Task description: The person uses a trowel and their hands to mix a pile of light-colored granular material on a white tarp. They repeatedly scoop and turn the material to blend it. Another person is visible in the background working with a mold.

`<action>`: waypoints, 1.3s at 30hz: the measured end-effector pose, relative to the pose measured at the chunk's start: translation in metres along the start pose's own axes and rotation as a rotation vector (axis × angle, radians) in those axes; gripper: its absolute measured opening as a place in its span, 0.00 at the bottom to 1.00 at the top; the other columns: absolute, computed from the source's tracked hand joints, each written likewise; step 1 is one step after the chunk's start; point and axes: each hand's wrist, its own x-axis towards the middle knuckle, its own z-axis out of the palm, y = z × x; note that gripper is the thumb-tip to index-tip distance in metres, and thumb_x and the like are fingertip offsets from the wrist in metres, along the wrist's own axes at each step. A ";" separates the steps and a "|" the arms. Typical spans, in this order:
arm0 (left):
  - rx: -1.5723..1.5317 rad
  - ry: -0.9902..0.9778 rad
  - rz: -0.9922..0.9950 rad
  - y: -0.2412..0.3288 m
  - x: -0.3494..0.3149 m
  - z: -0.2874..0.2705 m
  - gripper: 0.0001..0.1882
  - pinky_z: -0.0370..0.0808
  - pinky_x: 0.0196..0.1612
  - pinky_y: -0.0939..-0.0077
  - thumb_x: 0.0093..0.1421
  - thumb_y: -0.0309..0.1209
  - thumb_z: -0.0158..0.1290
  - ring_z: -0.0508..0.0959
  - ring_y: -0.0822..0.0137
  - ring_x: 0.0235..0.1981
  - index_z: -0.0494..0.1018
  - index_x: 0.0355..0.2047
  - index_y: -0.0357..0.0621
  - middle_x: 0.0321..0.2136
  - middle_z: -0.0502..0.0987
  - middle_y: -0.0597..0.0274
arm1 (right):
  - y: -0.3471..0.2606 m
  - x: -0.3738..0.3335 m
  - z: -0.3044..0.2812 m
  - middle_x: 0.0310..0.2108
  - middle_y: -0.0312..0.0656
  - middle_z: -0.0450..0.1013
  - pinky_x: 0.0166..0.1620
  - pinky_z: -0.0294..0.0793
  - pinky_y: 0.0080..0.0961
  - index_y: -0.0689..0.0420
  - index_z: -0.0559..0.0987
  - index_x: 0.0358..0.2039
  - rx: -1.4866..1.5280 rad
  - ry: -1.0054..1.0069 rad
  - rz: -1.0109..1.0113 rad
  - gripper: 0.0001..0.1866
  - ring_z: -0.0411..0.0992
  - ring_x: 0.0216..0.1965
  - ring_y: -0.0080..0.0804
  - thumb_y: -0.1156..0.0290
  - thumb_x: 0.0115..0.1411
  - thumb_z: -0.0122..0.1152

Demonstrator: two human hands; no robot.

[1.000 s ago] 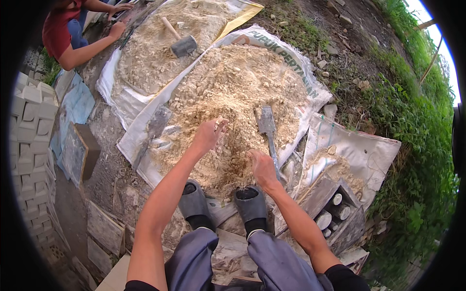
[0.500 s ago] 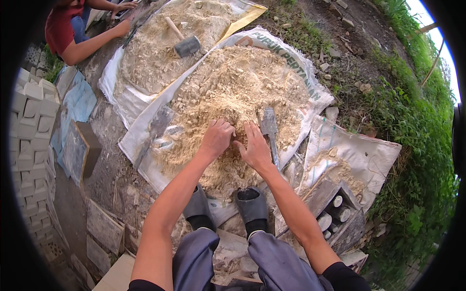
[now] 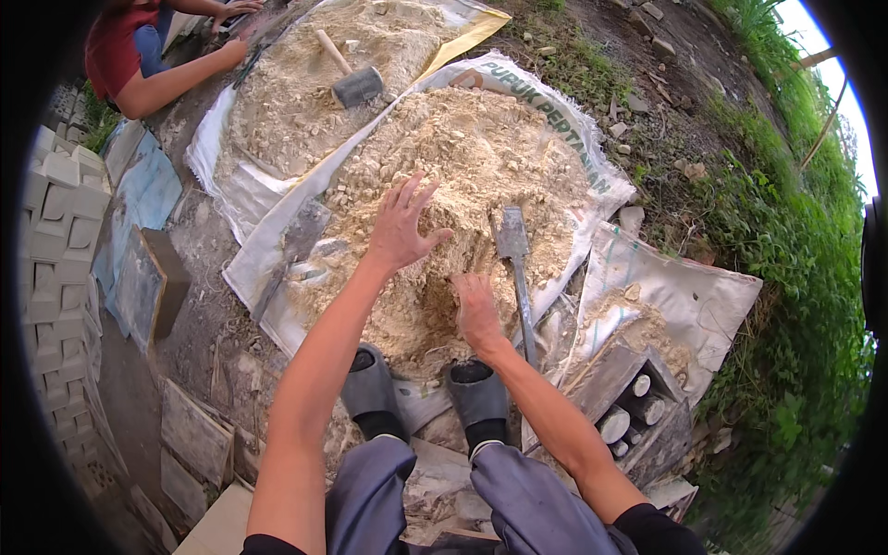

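A mound of crumbly, pale tan powder and lumps [image 3: 499,148] lies on a white woven sack [image 3: 615,180]. Over the mound's left part my left hand [image 3: 402,227] is held with its fingers spread and nothing in it. Lower and to the right, my right hand [image 3: 476,305] is at a hollow in the powder, its fingers bent down but apart, with no object visible in them. Just right of it lies a flat metal blade tool with a long handle [image 3: 513,236]. Where the right fingertips meet the powder is partly hidden.
A mallet [image 3: 356,88] rests on a second powder-covered sack. A wooden mould box with round holes [image 3: 638,407] stands at lower right. Stacked pale blocks [image 3: 60,240] line the left. Another person's arm [image 3: 185,83] is at upper left. Green plants [image 3: 786,277] grow at right.
My hands were close together over the powder. The left has moved up and left and spread its fingers; the right has come down toward me. The hollow between them now shows more.
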 end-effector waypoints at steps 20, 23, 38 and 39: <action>-0.062 -0.182 0.042 0.003 -0.069 0.010 0.26 0.70 0.50 0.63 0.38 0.25 0.62 0.71 0.54 0.45 0.73 0.41 0.39 0.40 0.73 0.56 | -0.006 0.083 -0.014 0.62 0.46 0.59 0.67 0.49 0.46 0.52 0.70 0.56 -0.177 -0.069 -0.073 0.20 0.51 0.67 0.51 0.64 0.64 0.48; -0.061 -0.129 0.056 0.002 -0.070 0.015 0.25 0.70 0.50 0.63 0.39 0.26 0.61 0.71 0.54 0.44 0.72 0.41 0.36 0.40 0.73 0.53 | -0.004 0.064 -0.007 0.58 0.45 0.62 0.63 0.54 0.49 0.52 0.71 0.54 -0.086 -0.078 -0.092 0.19 0.56 0.63 0.50 0.64 0.63 0.49; -0.146 0.001 0.008 -0.012 -0.076 0.020 0.17 0.70 0.49 0.68 0.42 0.25 0.60 0.73 0.56 0.46 0.71 0.34 0.36 0.38 0.75 0.53 | 0.001 -0.001 -0.052 0.50 0.48 0.66 0.56 0.61 0.46 0.56 0.71 0.51 -0.048 0.228 0.170 0.19 0.63 0.55 0.49 0.63 0.61 0.55; -0.107 -0.016 -0.063 -0.023 -0.083 0.019 0.18 0.68 0.51 0.65 0.44 0.29 0.60 0.71 0.56 0.49 0.70 0.36 0.37 0.41 0.74 0.53 | 0.008 -0.007 -0.058 0.49 0.49 0.66 0.55 0.61 0.46 0.56 0.70 0.51 -0.027 0.295 0.306 0.19 0.64 0.54 0.49 0.65 0.61 0.55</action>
